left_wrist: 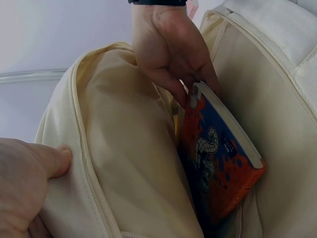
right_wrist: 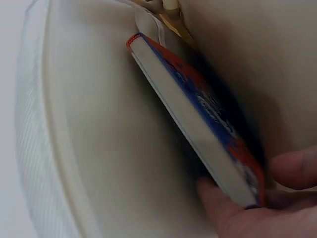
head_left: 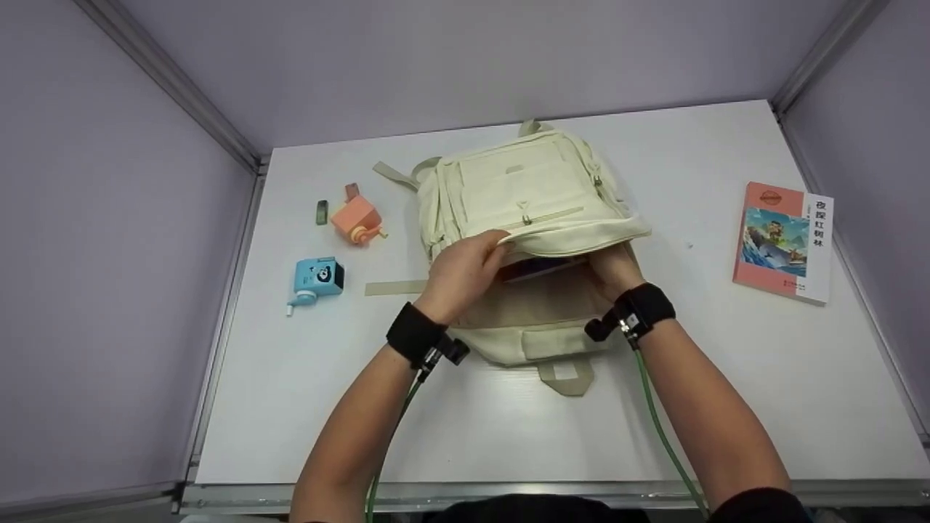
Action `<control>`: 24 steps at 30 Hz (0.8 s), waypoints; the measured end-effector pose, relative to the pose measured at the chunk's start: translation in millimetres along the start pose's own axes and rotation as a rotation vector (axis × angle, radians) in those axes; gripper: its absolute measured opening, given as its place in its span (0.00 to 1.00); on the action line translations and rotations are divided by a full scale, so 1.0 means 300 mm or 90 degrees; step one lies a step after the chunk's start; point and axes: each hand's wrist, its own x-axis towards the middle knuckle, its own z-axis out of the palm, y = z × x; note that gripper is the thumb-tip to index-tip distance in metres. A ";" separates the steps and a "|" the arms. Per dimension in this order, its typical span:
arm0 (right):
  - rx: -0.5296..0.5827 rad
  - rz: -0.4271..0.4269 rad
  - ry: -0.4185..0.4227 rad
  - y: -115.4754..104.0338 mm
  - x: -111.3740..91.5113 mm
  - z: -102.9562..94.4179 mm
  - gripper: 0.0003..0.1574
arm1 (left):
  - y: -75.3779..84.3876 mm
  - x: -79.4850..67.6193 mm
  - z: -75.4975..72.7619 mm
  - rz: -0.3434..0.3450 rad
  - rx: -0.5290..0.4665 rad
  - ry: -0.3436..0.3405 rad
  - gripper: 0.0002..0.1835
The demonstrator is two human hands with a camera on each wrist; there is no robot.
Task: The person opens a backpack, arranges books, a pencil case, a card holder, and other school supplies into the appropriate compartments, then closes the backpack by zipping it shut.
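Observation:
A cream backpack (head_left: 516, 189) lies on the white table with its main compartment unzipped. My left hand (head_left: 468, 269) pinches the rim of the raised panel; in the left wrist view its thumb (left_wrist: 58, 161) presses on the fabric beside the zipper. Inside the opening, my right hand (left_wrist: 173, 49) grips one end of a book (left_wrist: 218, 153) with an orange and blue cover. The book stands tilted on edge between the bag's walls, its pale page edges showing in the right wrist view. In the head view the right fingers are hidden under the panel.
Left of the backpack sit an orange pencil sharpener (head_left: 356, 218) and a blue one (head_left: 316, 277), both with cranks, near two small blocks, one green (head_left: 322, 212), one reddish (head_left: 352, 191). A paperback book (head_left: 781, 243) lies at the right. Purple-grey panels wall the table.

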 end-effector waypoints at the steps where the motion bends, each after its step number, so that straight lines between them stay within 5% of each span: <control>1: -0.001 0.000 0.002 0.002 -0.004 -0.009 0.21 | -0.001 0.000 0.001 0.001 0.001 0.001 0.10; 5: -0.015 0.021 0.000 0.013 -0.028 -0.049 0.12 | -0.002 0.002 0.005 -0.002 -0.006 0.004 0.10; 10: -0.025 0.040 -0.020 0.000 -0.065 -0.082 0.15 | -0.002 0.004 0.008 -0.003 -0.013 0.007 0.09; 16: -0.074 0.082 0.025 -0.038 -0.109 -0.132 0.11 | -0.001 0.003 0.010 -0.005 -0.015 0.005 0.09; 24: -0.136 0.115 0.019 -0.104 -0.181 -0.253 0.27 | -0.003 0.002 0.011 -0.004 -0.009 0.006 0.10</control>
